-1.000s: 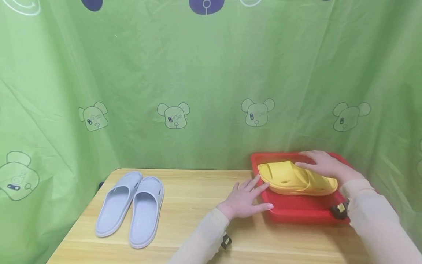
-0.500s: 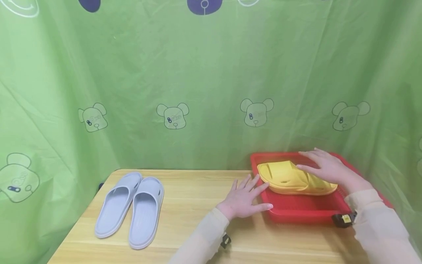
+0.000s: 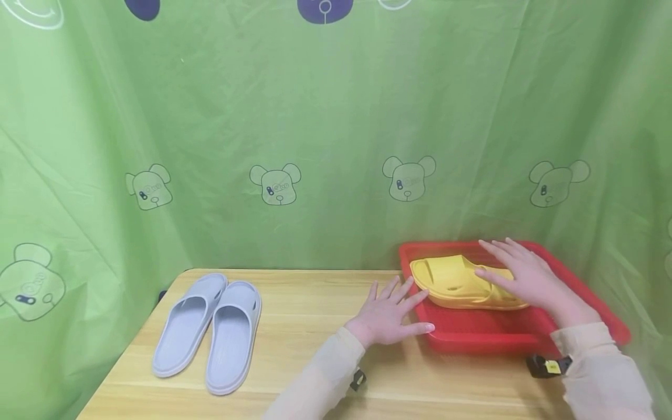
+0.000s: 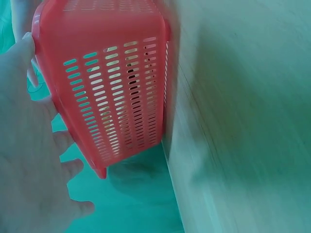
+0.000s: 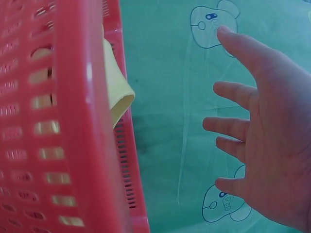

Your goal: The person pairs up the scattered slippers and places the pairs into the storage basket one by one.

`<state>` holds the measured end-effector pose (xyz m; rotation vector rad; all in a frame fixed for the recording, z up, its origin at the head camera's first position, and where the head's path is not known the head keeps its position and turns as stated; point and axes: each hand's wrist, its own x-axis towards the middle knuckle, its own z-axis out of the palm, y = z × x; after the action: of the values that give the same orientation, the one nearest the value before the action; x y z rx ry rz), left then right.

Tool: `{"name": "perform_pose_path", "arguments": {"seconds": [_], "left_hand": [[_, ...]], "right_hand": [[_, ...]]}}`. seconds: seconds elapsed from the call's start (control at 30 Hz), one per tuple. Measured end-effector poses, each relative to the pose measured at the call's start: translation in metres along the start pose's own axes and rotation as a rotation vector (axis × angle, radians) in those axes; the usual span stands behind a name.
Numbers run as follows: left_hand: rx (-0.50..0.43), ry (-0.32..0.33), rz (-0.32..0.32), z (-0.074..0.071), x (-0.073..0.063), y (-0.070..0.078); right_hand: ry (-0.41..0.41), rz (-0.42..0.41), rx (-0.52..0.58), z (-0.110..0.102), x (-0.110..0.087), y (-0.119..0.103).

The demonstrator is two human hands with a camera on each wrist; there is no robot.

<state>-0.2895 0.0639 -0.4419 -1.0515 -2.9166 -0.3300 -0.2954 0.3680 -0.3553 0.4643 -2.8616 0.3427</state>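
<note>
A yellow slipper (image 3: pixel 451 280) lies sideways in a red plastic basket (image 3: pixel 472 343) at the table's right. My left hand (image 3: pixel 382 318) has its fingers spread along the basket's left rim, thumb at the front corner. From the left wrist view, the fingers of that hand (image 4: pixel 29 141) lie beside the slotted basket wall (image 4: pixel 102 31). Held over the basket's right half, my right hand (image 3: pixel 532 283) has straight fingers and grips nothing; it covers part of the slipper's heel end. The right wrist view shows that hand (image 5: pixel 272 126) apart from the basket rim (image 5: pixel 87 107), with the slipper's strap (image 5: pixel 116 90) above the rim.
A pair of pale grey-blue slippers, the left one (image 3: pixel 184 332) and the right one (image 3: pixel 231 344), sits side by side at the left of the wooden table (image 3: pixel 310 326). A green curtain (image 3: pixel 336 116) with bear faces hangs behind the table.
My right hand has lifted slightly off the slipper and its wrist has drawn back toward me, showing more of the basket's right side. The left hand and the slippers have stayed put.
</note>
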Motion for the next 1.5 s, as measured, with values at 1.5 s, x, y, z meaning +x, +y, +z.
{"name": "perform_pose_path", "arguments": {"seconds": [1.5], "left_hand": [[0.077, 0.131, -0.037, -0.007, -0.057, -0.014]], "right_hand": [[0.208, -0.128, 0.226, 0.047, -0.016, -0.069]]}}
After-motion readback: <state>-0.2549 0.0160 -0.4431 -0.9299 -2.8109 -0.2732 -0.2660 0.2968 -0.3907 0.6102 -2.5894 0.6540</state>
